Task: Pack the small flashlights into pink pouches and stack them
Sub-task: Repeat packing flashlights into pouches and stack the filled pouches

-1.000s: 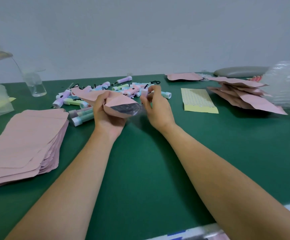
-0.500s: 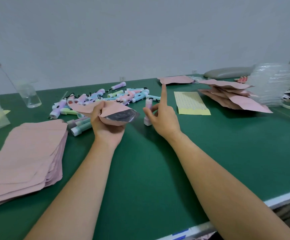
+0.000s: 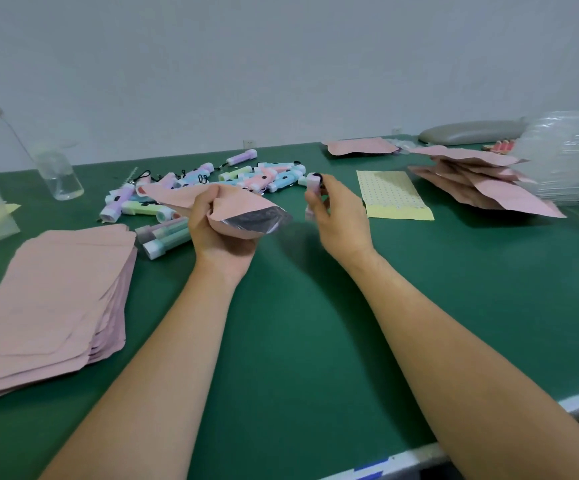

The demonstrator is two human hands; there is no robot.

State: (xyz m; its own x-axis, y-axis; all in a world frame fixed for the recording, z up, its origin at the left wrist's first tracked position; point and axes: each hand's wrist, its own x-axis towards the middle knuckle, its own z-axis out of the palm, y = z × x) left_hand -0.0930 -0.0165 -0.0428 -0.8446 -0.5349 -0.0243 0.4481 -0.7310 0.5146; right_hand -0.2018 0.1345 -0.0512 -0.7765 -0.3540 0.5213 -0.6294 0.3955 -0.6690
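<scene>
Fingers (image 3: 207, 203) of the left hand (image 3: 220, 237) curl round a pink pouch (image 3: 243, 208), bunching it at the middle so its silver-lined mouth gapes towards 3 o'clock. Across from it, the right hand (image 3: 341, 225) pinches 1 small pink flashlight (image 3: 311, 187) between thumb and curled fingertips (image 3: 329, 189), holding it roughly upright with a dark loop at its top end. That flashlight sits just beside the pouch mouth, outside it, and both are held above the green table (image 3: 315, 341).

Behind the hands, at 11 to 12 o'clock, a loose pile of flashlights (image 3: 211, 180) in pink, blue, purple and pale green lies scattered on the table. At 9 o'clock a thick stack of flat pouches (image 3: 49, 299) rests near the left forearm. At 1 o'clock lies a yellow dotted sheet (image 3: 393, 197), and at 2 o'clock a rough heap of bulging pouches (image 3: 482, 183). Further out stand a clear bottle (image 3: 57, 180) at 10 o'clock and clear plastic trays (image 3: 565, 157) at the far right.
</scene>
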